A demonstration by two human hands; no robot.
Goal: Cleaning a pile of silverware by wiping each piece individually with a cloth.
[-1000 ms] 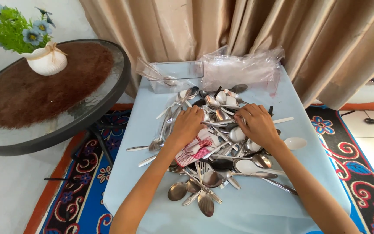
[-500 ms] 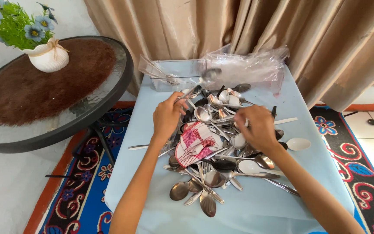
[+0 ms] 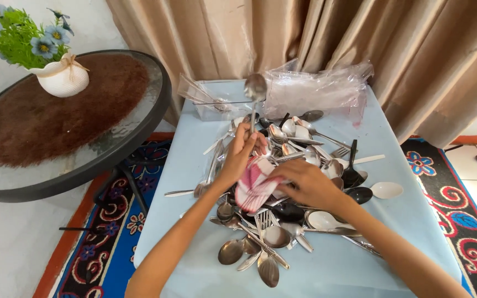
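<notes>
A metal spoon (image 3: 255, 94) is held upright, bowl uppermost, by the left hand (image 3: 242, 152), whose fingers are closed around the lower end of the handle; the spoon stands above the far side of a heap of cutlery (image 3: 282, 204). The right hand (image 3: 305, 185) is laid on the middle of the heap with the fingers curled down among the pieces; whether anything is gripped cannot be told. Between the two hands, a red and white striped cloth (image 3: 252, 185) is seen lying on the cutlery, touching both. The heap is made up of metal spoons and forks, with black spoons (image 3: 359, 194) and a white spoon (image 3: 386, 190) at its right edge. Everything is carried on a table with a pale blue cover (image 3: 194, 138). Behind the raised spoon, a clear plastic box (image 3: 211, 99) and crumpled clear plastic bags (image 3: 318, 88) are placed against a beige curtain (image 3: 282, 33). To the left, a round glass table (image 3: 84, 149) bears a brown mat (image 3: 45, 116) and a white vase of blue flowers (image 3: 62, 77).
</notes>
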